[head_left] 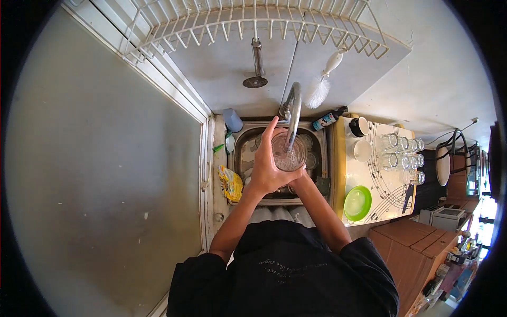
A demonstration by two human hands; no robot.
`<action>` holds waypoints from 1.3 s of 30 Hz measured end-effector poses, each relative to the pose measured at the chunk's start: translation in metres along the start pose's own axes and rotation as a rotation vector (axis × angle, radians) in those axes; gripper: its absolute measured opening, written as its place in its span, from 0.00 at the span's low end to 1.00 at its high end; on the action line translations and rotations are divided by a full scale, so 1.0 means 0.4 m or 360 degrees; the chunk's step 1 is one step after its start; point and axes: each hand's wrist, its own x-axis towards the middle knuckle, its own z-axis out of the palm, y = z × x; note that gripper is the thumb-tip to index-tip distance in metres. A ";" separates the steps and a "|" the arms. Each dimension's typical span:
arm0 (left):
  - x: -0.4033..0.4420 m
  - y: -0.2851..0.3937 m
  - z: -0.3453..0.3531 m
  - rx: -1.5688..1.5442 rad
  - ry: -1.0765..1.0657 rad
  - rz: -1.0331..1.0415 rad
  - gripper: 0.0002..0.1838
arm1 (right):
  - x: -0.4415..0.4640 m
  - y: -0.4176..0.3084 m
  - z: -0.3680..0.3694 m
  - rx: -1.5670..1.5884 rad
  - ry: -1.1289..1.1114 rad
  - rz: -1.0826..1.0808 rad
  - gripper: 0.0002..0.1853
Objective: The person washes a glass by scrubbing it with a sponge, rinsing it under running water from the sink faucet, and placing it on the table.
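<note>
Glass vessel (290,153) held over the sink (285,202), mouth up, clear wall, bubbly water inside. Left hand (265,168): fingers spread wide in an open curve against the left side of the vessel, gripping it; the vessel lies to the right of these fingers, inside the curve. Right hand (299,180): at the near right side of the vessel, largely hidden; cannot tell how far its fingers close. Metal tap (294,100) arches in from the far side, its spout end directly over the vessel's mouth and crossing in front of part of the far rim. Vessel and hands block the middle of the basin; round glassware (311,159) shows in the basin to the right. Left ledge: yellow packet (231,184), with a blue-grey container (232,120) at the far corner. Far right of sink: dark bottle (327,119), tilted. Worktop (353,177) on the right: black mug (359,127) at the far end, cream cup (362,151) just nearer, green bowl (358,203) near; clear glass mugs (404,154) grouped farther right. Far wall: white brush (320,89) hanging, wire rack (253,22) above.
</note>
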 end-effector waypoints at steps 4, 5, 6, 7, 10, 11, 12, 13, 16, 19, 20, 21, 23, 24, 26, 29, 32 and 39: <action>-0.003 -0.005 -0.003 0.0058 0.0017 0.0020 0.59 | 0.011 0.004 -0.024 0.0103 0.0122 -0.0151 0.36; -0.005 -0.008 -0.002 0.0067 0.0025 0.0031 0.59 | 0.004 0.002 -0.035 0.0107 0.0127 -0.0153 0.36; -0.008 -0.010 -0.002 0.0067 0.0025 0.0026 0.59 | 0.002 0.004 -0.035 -0.0144 0.0172 -0.0145 0.36; -0.008 -0.013 -0.001 0.0059 0.0034 0.0020 0.59 | 0.001 0.004 -0.036 -0.0397 0.0214 -0.0136 0.36; -0.012 -0.020 0.001 0.0027 0.0044 -0.0018 0.59 | -0.008 0.008 -0.034 -0.1153 0.0343 -0.0104 0.35; -0.013 -0.022 0.002 0.0002 0.0048 -0.0044 0.59 | -0.013 0.009 -0.032 -0.1406 0.0385 -0.0089 0.35; -0.016 -0.026 0.003 0.0001 0.0049 -0.0050 0.59 | -0.018 0.013 -0.025 -0.1658 0.0427 -0.0073 0.35; -0.018 -0.032 0.004 0.0011 0.0048 -0.0035 0.59 | -0.022 0.017 -0.018 -0.1911 0.0468 -0.0056 0.35; -0.020 -0.038 0.006 0.0041 0.0050 -0.0016 0.59 | -0.043 0.026 0.009 -0.2671 0.0582 0.0005 0.35; -0.024 -0.049 0.011 0.0046 0.0057 -0.0032 0.59 | -0.049 0.045 0.006 -0.2383 0.0651 -0.0049 0.33; -0.026 -0.056 0.014 0.0031 0.0060 -0.0048 0.59 | -0.051 0.051 0.003 -0.2239 0.0679 -0.0078 0.32; -0.029 -0.063 0.017 0.0030 0.0060 -0.0053 0.59 | -0.054 0.056 0.000 -0.2094 0.0707 -0.0107 0.31; -0.037 -0.081 0.024 -0.0030 0.0066 -0.0182 0.59 | -0.061 0.068 -0.009 -0.1803 0.0761 -0.0163 0.29; -0.042 -0.090 0.026 -0.0035 0.0067 -0.0193 0.59 | -0.068 0.073 -0.014 -0.1657 0.0792 -0.0188 0.29; -0.054 -0.108 0.032 0.0074 0.0068 -0.0218 0.61 | -0.089 0.085 -0.023 -0.1365 0.0859 -0.0234 0.27; -0.095 -0.190 0.051 0.0075 0.0041 -0.0362 0.61 | -0.105 0.116 -0.006 -0.1066 0.0929 -0.0277 0.26; -0.121 -0.222 0.061 0.0186 -0.0012 -0.0547 0.62 | -0.111 0.159 0.064 -0.0669 0.1400 -0.0181 0.31; -0.175 -0.320 0.082 0.0158 -0.0081 -0.0927 0.61 | -0.210 0.126 -0.064 -0.0528 0.1593 0.0100 0.32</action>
